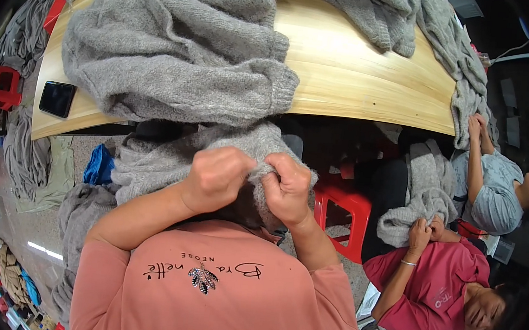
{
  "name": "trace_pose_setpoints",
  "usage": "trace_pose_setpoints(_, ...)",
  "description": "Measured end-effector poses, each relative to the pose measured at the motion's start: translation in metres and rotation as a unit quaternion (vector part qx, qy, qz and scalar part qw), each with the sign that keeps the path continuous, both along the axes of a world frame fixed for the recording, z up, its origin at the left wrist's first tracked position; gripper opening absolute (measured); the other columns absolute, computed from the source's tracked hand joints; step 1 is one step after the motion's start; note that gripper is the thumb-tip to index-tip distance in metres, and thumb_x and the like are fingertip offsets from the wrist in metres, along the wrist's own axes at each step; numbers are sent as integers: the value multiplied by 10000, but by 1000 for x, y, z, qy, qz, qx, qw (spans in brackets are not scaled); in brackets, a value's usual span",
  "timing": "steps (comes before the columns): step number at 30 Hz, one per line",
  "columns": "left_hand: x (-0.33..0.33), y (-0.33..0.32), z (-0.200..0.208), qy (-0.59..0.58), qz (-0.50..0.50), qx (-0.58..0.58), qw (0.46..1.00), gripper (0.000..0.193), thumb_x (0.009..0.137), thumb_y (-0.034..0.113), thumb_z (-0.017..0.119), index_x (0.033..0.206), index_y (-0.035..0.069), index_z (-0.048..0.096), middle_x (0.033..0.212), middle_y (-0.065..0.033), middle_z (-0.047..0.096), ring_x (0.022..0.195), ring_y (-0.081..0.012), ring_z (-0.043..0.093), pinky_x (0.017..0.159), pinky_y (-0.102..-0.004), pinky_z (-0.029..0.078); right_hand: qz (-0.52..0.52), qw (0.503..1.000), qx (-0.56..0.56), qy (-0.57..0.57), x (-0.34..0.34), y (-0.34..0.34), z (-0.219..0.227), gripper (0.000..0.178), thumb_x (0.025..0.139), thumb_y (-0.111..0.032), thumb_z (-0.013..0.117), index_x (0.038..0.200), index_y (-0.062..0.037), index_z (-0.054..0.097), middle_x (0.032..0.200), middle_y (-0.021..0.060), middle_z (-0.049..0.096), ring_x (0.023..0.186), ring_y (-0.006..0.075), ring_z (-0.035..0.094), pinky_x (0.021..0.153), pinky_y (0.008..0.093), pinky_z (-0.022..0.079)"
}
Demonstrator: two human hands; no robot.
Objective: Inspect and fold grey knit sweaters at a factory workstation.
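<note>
Over my lap lies a grey knitted sweater [150, 163], bunched up below the table's near edge. My right hand [287, 189] is closed on a fold of this knit, thumb and fingers pinched together. Just to its left, my left hand [219, 176] is closed too, its fingertips almost meeting the right ones at the fabric. Whatever sits in the left pinch is too small or hidden to make out. In front of me, a large grey knitted garment [181, 42] is heaped on the table, its ribbed ends pointing right.
The wooden table [362, 79] carries more grey knitwear [371, 13] along its far side. A phone [57, 99] rests at its left corner. A red stool [345, 220] stands to my right. Beyond it, a person in a red shirt [437, 290] and another in grey [494, 193] handle knitwear.
</note>
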State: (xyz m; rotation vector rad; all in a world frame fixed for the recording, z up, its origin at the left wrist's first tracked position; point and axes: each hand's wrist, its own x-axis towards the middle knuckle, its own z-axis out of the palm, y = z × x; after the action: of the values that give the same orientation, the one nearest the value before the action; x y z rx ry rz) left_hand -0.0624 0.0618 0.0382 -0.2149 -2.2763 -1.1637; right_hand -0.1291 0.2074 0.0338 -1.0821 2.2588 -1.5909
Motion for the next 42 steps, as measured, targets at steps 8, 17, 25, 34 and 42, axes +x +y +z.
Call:
trace_pose_setpoints(8,0,5,-2,-74,18,40,996,143,642,-63,604,770,-8,574,661,-123,578,554,-242,566,497,-295,443,-120,979,-40,163,-3,-5,-8,222,611,63,512,826,13,541,696,155,551,545,301,548,489,341,443)
trace_pose_setpoints(17,5,-14,-16,-294,67,162,940,60,690,12,610,740,-19,603,632,-67,585,569,-102,526,525,-246,413,-46,951,226,206,-14,18,-11,350,607,-23,603,949,-13,533,988,155,535,912,295,499,807,359,369)
trace_pose_setpoints(25,11,-6,-5,-340,35,263,902,70,660,6,576,720,-28,592,599,-42,574,566,-56,489,506,-226,400,80,986,-4,146,-4,-12,-9,127,654,20,577,760,-24,525,660,102,489,598,264,477,582,350,351)
trace_pose_setpoints(34,7,-13,-7,-392,-53,499,771,24,729,-3,627,729,-6,603,659,-1,586,597,-26,485,535,-182,397,-104,977,-39,183,2,6,-25,180,660,46,589,819,-15,532,786,128,548,729,279,526,645,333,428)
trace_pose_setpoints(42,-5,-23,-9,-346,-5,542,766,35,724,1,621,735,6,588,697,-3,588,600,-29,490,556,-176,392,-131,971,129,154,-1,56,-70,399,615,51,512,1010,-1,493,971,180,551,872,336,540,743,375,438)
